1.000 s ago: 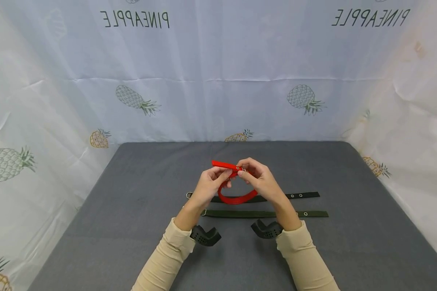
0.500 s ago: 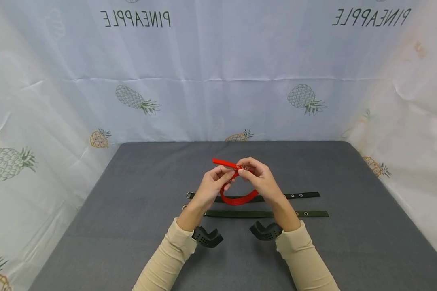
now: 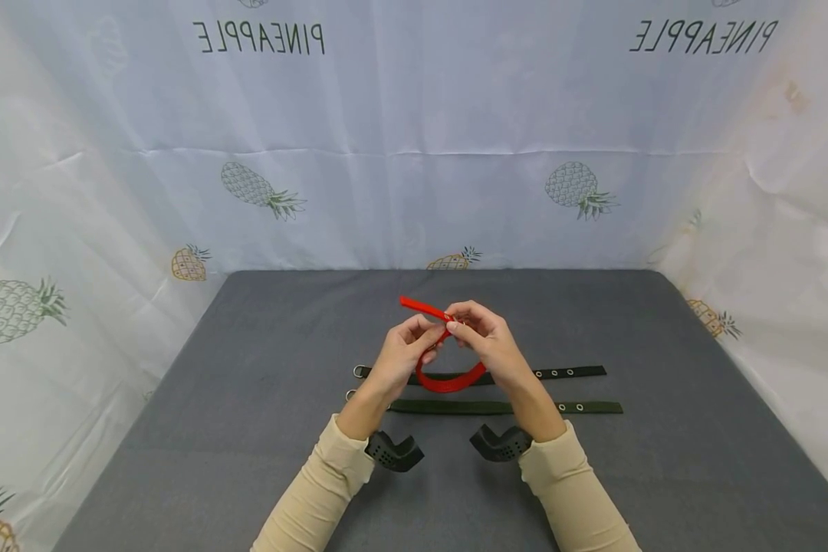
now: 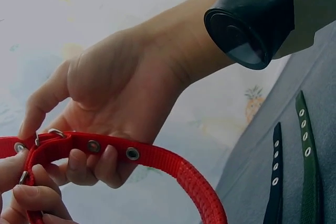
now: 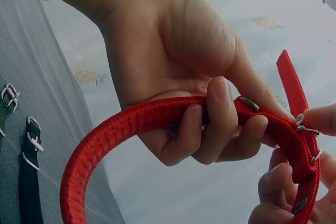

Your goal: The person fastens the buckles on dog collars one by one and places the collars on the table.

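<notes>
A red collar (image 3: 448,384) hangs in a loop between both hands, raised over the table. My left hand (image 3: 402,351) pinches it on the left side of the loop; the right wrist view shows the left fingers curled round the padded red band (image 5: 97,148). My right hand (image 3: 486,333) grips it close to the metal buckle (image 5: 301,124), thumb and fingers meeting there. The collar's free tip (image 5: 290,80) sticks out past the buckle, up and to the left in the head view. Metal eyelets (image 4: 133,153) line the strap. Fingertips partly hide the buckle.
Behind the hands, a black collar (image 3: 569,372) and a dark green collar (image 3: 455,407) lie side by side on the grey table (image 3: 283,322), buckle ends left, eyelet ends right. A pineapple-print curtain (image 3: 414,207) encloses the back and sides. Both wrists carry black cameras (image 3: 395,452).
My left hand has shifted slightly right, closer to the right hand. The collar's free tip has tilted a little higher. Both hands keep their hold on the red collar.
</notes>
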